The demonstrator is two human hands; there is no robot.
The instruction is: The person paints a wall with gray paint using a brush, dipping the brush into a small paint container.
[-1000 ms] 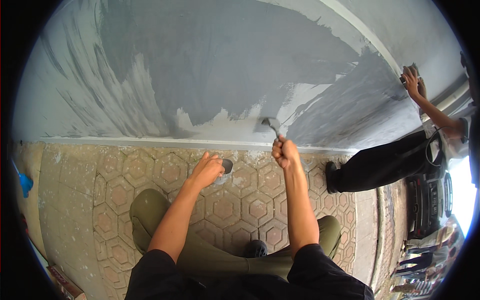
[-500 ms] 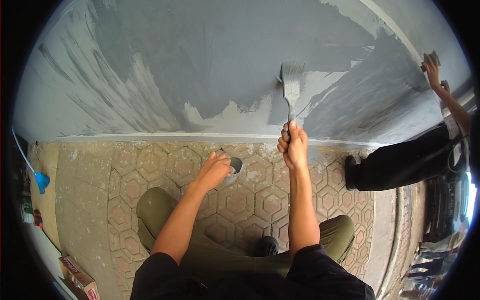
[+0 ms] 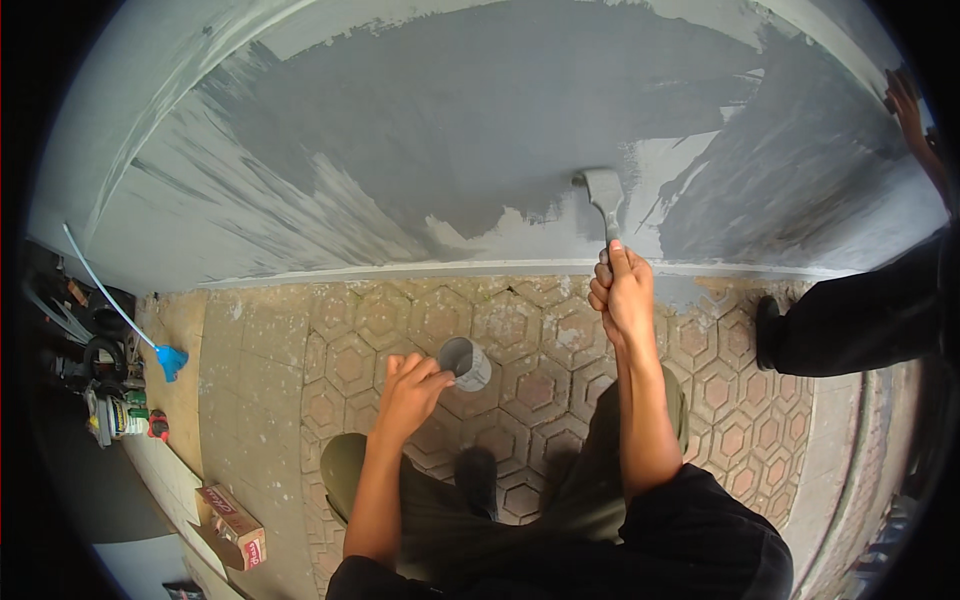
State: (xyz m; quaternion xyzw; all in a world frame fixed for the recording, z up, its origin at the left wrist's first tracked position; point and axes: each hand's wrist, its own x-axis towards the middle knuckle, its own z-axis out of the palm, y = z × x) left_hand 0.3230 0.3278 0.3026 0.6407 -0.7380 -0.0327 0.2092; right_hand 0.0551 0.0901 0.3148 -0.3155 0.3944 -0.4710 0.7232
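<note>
Painting's maybe half done: right hand (image 3: 622,295) clamps the brush (image 3: 604,190) at center frame, left hand (image 3: 410,385) grips the small cup (image 3: 464,362) below. Wall (image 3: 480,110) is dark up top, pale patches remain lower left.

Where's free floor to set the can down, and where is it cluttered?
Bare pavers lie between the can in the left hand and the wall base, and leftward toward the blue tool. Also between the right hand and the co-worker's shoe. The left edge, with tools and a box, is crowded.
</note>
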